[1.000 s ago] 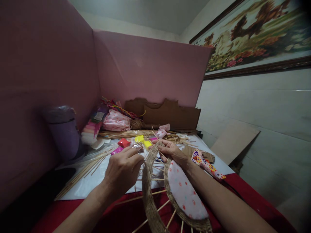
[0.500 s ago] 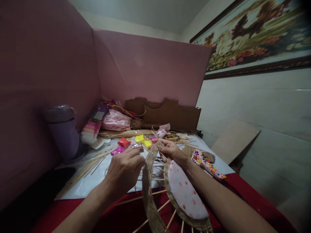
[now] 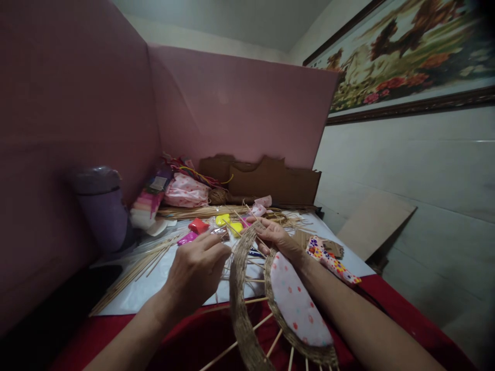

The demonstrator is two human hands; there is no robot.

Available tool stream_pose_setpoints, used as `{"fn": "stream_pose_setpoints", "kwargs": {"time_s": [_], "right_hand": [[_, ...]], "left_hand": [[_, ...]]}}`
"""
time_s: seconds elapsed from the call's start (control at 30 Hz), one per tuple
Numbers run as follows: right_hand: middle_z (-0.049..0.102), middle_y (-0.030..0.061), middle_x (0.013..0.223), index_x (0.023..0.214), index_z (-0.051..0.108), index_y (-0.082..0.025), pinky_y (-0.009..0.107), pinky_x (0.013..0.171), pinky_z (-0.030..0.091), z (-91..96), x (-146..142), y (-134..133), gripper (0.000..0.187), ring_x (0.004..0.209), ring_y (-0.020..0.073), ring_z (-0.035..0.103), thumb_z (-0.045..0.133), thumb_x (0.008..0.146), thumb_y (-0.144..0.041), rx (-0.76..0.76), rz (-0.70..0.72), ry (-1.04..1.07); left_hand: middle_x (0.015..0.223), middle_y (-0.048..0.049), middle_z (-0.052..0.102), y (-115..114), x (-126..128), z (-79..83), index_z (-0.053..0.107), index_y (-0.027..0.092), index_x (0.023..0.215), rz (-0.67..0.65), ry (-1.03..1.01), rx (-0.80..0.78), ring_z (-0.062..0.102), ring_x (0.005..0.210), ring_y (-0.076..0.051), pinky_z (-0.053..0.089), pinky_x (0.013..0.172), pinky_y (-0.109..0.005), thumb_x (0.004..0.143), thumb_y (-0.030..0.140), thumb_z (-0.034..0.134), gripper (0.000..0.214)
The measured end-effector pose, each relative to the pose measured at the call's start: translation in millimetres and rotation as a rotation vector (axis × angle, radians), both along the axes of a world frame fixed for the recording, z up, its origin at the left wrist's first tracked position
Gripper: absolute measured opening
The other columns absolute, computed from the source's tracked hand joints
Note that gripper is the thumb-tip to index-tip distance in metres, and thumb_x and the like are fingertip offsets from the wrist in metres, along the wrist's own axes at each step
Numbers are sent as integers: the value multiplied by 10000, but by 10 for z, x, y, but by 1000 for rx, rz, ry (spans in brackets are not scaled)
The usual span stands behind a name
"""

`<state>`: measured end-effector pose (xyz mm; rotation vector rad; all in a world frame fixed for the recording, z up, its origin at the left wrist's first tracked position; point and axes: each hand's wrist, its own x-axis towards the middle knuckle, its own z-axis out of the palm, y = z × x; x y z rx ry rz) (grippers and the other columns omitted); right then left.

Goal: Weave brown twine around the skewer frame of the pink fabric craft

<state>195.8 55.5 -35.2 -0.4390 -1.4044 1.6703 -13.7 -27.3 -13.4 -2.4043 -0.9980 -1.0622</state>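
The left hand (image 3: pixel 195 275) sits just beside the twine-wrapped band (image 3: pixel 240 304), fingers curled together; what they pinch is too small to tell. The right hand (image 3: pixel 276 238) has its grip on the band's top, above a dotted pink fabric pad (image 3: pixel 296 304). Thin sticks (image 3: pixel 143 263) lie on the tabletop (image 3: pixel 154 291), near a purple flask (image 3: pixel 102 206).

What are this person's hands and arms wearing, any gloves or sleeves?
The left hand and right hand are ungloved, and the left forearm and right forearm are bare, no sleeve in view. No ring, watch or bracelet shows in the dim light.
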Motion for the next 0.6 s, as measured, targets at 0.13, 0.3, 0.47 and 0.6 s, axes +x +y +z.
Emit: {"fn": "stream_pose_setpoints", "kwargs": {"time_s": [0.13, 0.3, 0.47, 0.6], "right_hand": [[684, 50, 873, 1032, 538, -175, 162, 350, 315, 26, 28, -3, 365, 364, 32, 457, 684, 711, -271, -3, -24, 4], [677, 32, 839, 1021, 537, -179, 164, 352, 323, 56, 59, -14, 348, 366, 33, 448, 677, 713, -258, -18, -51, 12], [634, -18, 687, 1022, 532, -182, 168, 360, 312, 81, 64, -31, 345, 359, 39, 441, 673, 712, -239, -13, -31, 27], [607, -39, 642, 1011, 518, -184, 169, 365, 297, 104, 51, -60, 331, 359, 39, 431, 665, 719, -235, -15, -14, 46]], "left_hand": [[643, -17, 580, -26, -25, 56, 625, 169, 689, 26, -74, -55, 519, 631, -143, 380, 624, -273, 782, 115, 518, 152], [673, -15, 620, -22, -59, 106, 657, 190, 675, 2, -214, -319, 537, 651, -140, 382, 624, -261, 756, 155, 547, 141], [526, 7, 530, 38, -79, 110, 725, 171, 749, -125, -594, -989, 400, 474, -89, 274, 442, -216, 693, 293, 613, 175], [448, 71, 331, 66, -118, 95, 725, 150, 794, -216, -811, -1390, 187, 414, -44, 103, 406, -216, 648, 271, 641, 208]]}}
